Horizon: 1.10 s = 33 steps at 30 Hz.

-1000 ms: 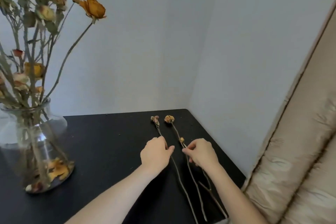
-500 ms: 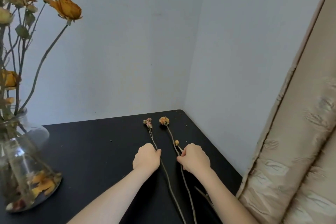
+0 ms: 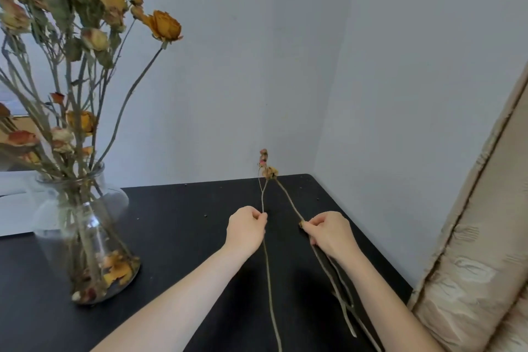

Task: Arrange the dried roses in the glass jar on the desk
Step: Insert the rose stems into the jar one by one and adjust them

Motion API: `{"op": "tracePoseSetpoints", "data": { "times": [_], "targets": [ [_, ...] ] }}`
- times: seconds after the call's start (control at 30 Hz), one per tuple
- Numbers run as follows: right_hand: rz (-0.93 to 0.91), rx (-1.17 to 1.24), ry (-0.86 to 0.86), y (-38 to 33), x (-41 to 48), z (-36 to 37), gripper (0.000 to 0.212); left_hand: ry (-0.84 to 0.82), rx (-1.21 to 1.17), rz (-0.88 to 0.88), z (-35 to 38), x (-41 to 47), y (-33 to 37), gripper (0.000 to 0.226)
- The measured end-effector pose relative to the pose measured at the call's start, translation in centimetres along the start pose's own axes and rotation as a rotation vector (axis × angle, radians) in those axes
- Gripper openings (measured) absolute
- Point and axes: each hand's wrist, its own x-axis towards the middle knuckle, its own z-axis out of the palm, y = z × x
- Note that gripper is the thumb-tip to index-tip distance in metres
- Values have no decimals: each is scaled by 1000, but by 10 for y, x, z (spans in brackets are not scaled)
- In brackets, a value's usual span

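Observation:
A clear glass jar [image 3: 85, 237] stands at the left of the black desk [image 3: 177, 237], holding several dried roses [image 3: 94, 37] with yellow and pale heads; loose petals lie on its bottom. My left hand [image 3: 247, 227] pinches a thin stem with a small pinkish bud [image 3: 263, 156] at its tip. My right hand [image 3: 328, 230] grips a second stem topped by a small yellow rose [image 3: 270, 172]. Both stems are lifted at their flower ends and run back toward me between my forearms.
Pale walls meet in a corner behind the desk. A beige cushioned surface [image 3: 471, 266] rises along the desk's right edge. Small crumbs dot the desktop. A white object [image 3: 14, 203] lies behind the jar at the far left.
Both stems lay flat on the desk under my hands; now each hand has closed on its stem and raised the flower ends. The view has swung left, showing more of the jar.

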Motion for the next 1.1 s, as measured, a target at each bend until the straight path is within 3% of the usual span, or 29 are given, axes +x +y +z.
{"op": "tracePoseSetpoints", "data": {
  "times": [0.4, 0.77, 1.1],
  "targets": [
    [-252, 335, 112, -74, -23, 22, 10, 177, -5, 446, -106, -68, 21, 15],
    [-387, 519, -15, -141, -61, 40, 11, 377, 27, 556, -231, -143, 7, 15],
    [-471, 560, -60, -169, -82, 45, 12, 44, 304, 531, -253, -160, 12, 17]
  ]
}}
